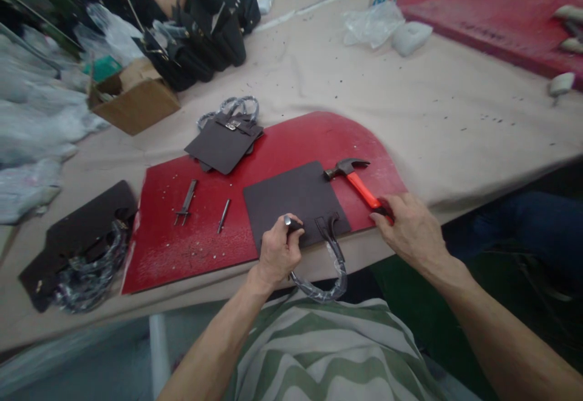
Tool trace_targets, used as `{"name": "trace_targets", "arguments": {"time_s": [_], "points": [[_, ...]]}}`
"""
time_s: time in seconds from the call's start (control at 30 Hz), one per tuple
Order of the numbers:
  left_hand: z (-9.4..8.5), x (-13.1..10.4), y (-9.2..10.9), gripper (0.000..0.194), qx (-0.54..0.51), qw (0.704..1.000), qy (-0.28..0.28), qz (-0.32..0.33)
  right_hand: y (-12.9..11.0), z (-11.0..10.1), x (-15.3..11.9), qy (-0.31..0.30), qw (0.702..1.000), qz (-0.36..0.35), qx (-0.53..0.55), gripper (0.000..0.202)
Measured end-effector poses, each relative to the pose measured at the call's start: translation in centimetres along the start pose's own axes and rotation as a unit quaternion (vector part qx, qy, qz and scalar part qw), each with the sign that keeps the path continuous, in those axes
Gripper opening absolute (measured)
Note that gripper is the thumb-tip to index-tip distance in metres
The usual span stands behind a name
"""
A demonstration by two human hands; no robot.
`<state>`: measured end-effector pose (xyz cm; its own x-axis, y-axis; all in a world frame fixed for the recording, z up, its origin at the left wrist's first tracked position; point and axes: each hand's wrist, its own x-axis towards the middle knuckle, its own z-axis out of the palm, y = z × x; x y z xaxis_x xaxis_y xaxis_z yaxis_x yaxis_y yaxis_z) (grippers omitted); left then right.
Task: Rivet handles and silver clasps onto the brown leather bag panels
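Observation:
My right hand is closed round the handle end of a claw hammer with an orange grip; its head rests on or just over the red board. In my left hand is a metal punch, its silver end showing above the fingers and its lower end hidden. That hand is over the near edge of a flat dark brown bag panel. A plastic-wrapped bag handle joins the panel's near edge and hangs towards my body. Left of the panel lie a thin metal rod and a pronged tool.
Beneath the panel is a red board. More panels with wrapped handles lie at its back edge, and another dark piece lies left. A cardboard box, black bags, a plastic bag and another person's arm are farther back.

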<state>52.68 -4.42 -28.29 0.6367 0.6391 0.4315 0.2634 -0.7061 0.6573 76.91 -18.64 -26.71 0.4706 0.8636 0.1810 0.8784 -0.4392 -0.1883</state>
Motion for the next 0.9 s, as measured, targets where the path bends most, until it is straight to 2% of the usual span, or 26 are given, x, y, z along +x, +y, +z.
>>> {"name": "trace_targets", "arguments": {"time_s": [0.13,0.2,0.23,0.27,0.3,0.37,0.4,0.43,0.47,0.5,0.53,0.57,0.63,0.73,0.77,0.83,0.9], "points": [[0.0,0.1,0.0,0.014,0.005,1.000,-0.012,0.001,-0.9,-0.4,0.5,-0.071,0.997,0.044,0.001,0.012],[-0.1,0.2,0.0,0.014,-0.002,1.000,-0.019,-0.004,-1.2,-0.8,1.1,-0.110,0.987,0.082,0.083,0.008],[-0.1,0.3,0.0,0.014,-0.008,1.000,-0.024,-0.007,-1.2,-1.0,1.4,-0.134,0.971,0.118,0.159,0.010],[-0.1,0.4,0.0,0.015,-0.012,1.000,-0.028,-0.008,-1.3,-1.2,1.7,-0.164,0.939,0.162,0.256,0.013],[-0.1,0.5,0.0,0.015,-0.016,0.999,-0.031,-0.008,-1.4,-1.3,1.9,-0.198,0.886,0.206,0.364,0.016],[0.0,0.6,-0.1,0.014,-0.020,0.999,-0.033,-0.007,-1.6,-1.5,2.3,-0.262,0.743,0.271,0.553,0.019],[0.0,0.7,-0.1,0.014,-0.021,0.999,-0.033,-0.008,-1.9,-1.5,2.5,-0.284,0.679,0.291,0.612,0.018],[0.0,0.7,-0.1,0.014,-0.022,0.999,-0.033,-0.010,-2.2,-1.5,2.6,-0.297,0.635,0.304,0.645,0.016],[0.0,0.7,0.0,0.014,-0.023,0.999,-0.033,-0.012,-2.6,-1.6,2.6,-0.301,0.613,0.316,0.659,0.014],[0.0,0.7,0.0,0.014,-0.023,0.999,-0.033,-0.014,-3.0,-1.8,2.6,-0.295,0.606,0.326,0.663,0.012],[0.0,0.7,0.0,0.014,-0.023,0.999,-0.032,-0.015,-3.4,-2.1,2.5,-0.282,0.613,0.330,0.660,0.012],[0.0,0.7,0.1,0.013,-0.022,0.999,-0.031,-0.015,-3.9,-2.6,2.4,-0.263,0.632,0.326,0.651,0.014],[0.1,0.7,0.1,0.013,-0.017,0.999,-0.033,-0.014,-4.7,-4.2,2.0,-0.208,0.702,0.283,0.620,0.021],[0.2,0.6,0.0,0.014,-0.013,0.999,-0.036,-0.013,-5.3,-7.6,1.0,-0.096,0.847,0.133,0.506,0.034],[0.2,0.6,-0.1,0.015,-0.013,0.999,-0.037,-0.013,-5.4,-8.8,0.7,-0.062,0.887,0.076,0.452,0.037],[0.3,0.5,-0.2,0.016,-0.014,0.999,-0.038,-0.015,-5.5,-10.5,0.0,-0.013,0.940,-0.032,0.338,0.038],[0.4,0.5,-0.3,0.016,-0.011,0.999,-0.039,-0.017,-5.5,-11.3,-0.5,0.000,0.963,-0.123,0.242,0.035]]}}
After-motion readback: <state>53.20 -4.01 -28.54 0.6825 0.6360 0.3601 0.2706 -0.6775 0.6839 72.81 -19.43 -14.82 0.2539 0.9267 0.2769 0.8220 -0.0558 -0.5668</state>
